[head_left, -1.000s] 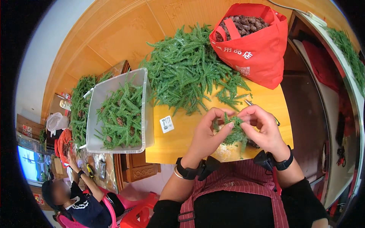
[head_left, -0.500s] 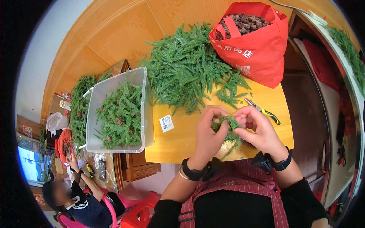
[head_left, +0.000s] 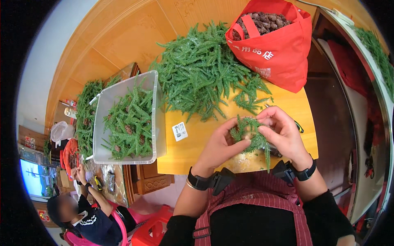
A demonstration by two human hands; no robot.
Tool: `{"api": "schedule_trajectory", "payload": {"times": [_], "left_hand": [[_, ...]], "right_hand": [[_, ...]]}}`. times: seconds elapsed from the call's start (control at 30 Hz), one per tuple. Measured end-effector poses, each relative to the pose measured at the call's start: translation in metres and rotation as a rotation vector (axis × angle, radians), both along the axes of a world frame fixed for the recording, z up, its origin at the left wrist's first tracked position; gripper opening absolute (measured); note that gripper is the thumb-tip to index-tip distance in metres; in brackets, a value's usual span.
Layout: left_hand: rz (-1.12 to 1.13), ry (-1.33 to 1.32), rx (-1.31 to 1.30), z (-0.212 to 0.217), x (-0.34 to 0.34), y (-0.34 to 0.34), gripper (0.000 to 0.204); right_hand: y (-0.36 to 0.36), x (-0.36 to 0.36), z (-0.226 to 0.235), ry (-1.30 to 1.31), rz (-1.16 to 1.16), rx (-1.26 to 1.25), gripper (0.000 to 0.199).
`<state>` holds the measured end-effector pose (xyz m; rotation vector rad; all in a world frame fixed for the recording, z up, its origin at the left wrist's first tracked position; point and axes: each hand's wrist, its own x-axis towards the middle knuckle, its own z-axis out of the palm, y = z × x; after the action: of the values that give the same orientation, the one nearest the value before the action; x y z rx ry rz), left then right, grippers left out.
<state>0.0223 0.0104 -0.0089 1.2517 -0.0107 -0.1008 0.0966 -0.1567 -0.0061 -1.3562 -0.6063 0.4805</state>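
Note:
Both my hands meet over the near edge of a yellow table (head_left: 193,143). My left hand (head_left: 219,147) and my right hand (head_left: 283,133) together hold a small bunch of green fir-like sprigs (head_left: 250,133), with fingers pinched around its top. A big loose pile of the same green sprigs (head_left: 201,74) lies just beyond my hands. A clear plastic bin (head_left: 158,123) to the left holds sprigs with small brown cones in them.
A red bag (head_left: 279,53) full of brown cones stands at the back right. A green-handled tool (head_left: 298,127) peeks out behind my right hand. A white label (head_left: 179,131) lies on the table. Another person (head_left: 86,217) sits at lower left near more greenery (head_left: 84,115).
My hands have shifted the sprig bunch slightly and my right hand now covers most of the green-handled tool that showed earlier.

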Motion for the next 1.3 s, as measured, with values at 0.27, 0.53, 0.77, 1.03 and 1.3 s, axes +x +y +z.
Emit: {"api": "schedule_trajectory", "payload": {"times": [0.27, 0.53, 0.77, 1.03, 1.3], "left_hand": [[0.149, 0.13, -0.019, -0.007, 0.004, -0.004, 0.042], [0.026, 0.197, -0.494, -0.009, -0.004, 0.006, 0.037], [0.093, 0.288, -0.563, -0.017, 0.0, 0.007, 0.041], [0.084, 0.162, -0.553, -0.016, 0.004, 0.005, 0.074], [0.078, -0.053, -0.086, -0.001, 0.003, -0.01, 0.064]], "right_hand": [[-0.001, 0.001, 0.001, 0.016, -0.008, 0.012, 0.023], [0.0, -0.001, 0.003, 0.029, -0.028, 0.042, 0.021], [-0.001, -0.002, 0.004, -0.007, -0.069, 0.029, 0.021], [-0.002, -0.002, 0.003, -0.02, -0.081, 0.022, 0.021], [0.0, -0.003, 0.004, -0.022, -0.086, -0.005, 0.023]]}}
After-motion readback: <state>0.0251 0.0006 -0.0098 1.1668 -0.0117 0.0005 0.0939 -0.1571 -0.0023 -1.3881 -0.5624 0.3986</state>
